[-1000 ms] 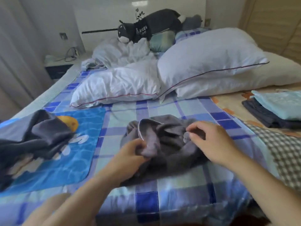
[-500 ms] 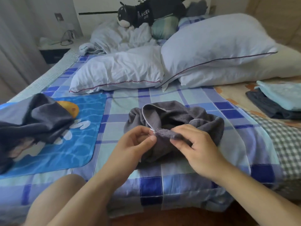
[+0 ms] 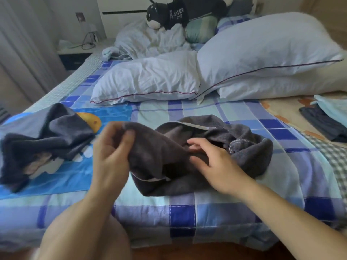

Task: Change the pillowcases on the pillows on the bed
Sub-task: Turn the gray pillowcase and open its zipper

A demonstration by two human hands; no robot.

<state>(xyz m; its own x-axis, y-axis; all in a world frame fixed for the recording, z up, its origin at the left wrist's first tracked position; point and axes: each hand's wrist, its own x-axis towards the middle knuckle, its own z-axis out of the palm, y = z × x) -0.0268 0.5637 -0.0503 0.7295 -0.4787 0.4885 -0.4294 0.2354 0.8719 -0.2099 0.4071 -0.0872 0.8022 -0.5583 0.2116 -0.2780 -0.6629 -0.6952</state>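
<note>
A grey pillowcase lies crumpled on the blue checked bed sheet in front of me. My left hand pinches one edge of it and holds that edge lifted to the left. My right hand rests on the cloth with its fingers reaching into a fold; whether it grips is unclear. Behind lie a bare white pillow and a second white pillow stacked on a third pillow. Another dark grey pillowcase lies bunched at the left.
A blue mat with a duck print lies at the left under the dark cloth. Folded dark and light blue cloths sit at the right edge. A rumpled white duvet and a black plush toy lie by the headboard.
My left hand has drawn the pillowcase edge up and to the left, spreading the cloth. My right hand let go of the edge and moved into a fold.
</note>
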